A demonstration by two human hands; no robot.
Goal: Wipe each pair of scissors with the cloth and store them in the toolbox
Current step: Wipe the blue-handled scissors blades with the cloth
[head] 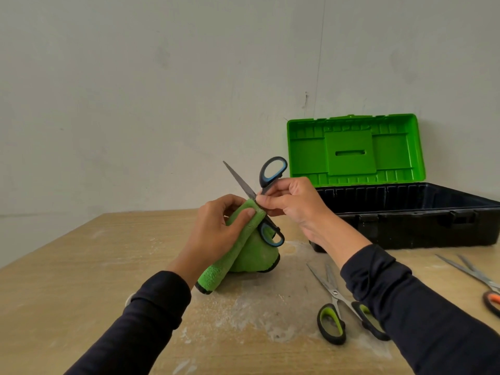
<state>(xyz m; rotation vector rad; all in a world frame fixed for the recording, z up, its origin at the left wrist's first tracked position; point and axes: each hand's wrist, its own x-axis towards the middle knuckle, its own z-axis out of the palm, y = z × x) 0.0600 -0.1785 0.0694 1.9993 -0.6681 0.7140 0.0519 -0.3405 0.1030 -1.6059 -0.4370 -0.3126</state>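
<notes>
Your left hand (216, 234) grips the green cloth (243, 247), thumb pressing a fold of it round one blade of the blue scissors (266, 201), which you hold up above the bench (81, 266). The cloth is soft and limp; its loose end hangs down to the bench, so it will bunch and slip unless you keep the fold pinched tight.

The scissors are spread open: one bare blade points up and left, one handle loop stands above your fingers and the other sits low against the cloth. They are stiff steel with smooth, likely slippery blades and sharp edges and points. I judge the safe hold is at the pivot or the rubbery loops, wiping from pivot toward tip with the cloth between your skin and the edge.

Your right hand (290, 204) pinches them just by the pivot, fingers curled round the metal.

Further right, the green-handled scissors (341, 309) lie open on the bench under your right forearm, and the orange-handled pair (487, 290) lies at the frame's edge. Both are not yet stored.

Behind them the toolbox (405, 212) stands open, lid upright; its inside is hidden from here.
</notes>
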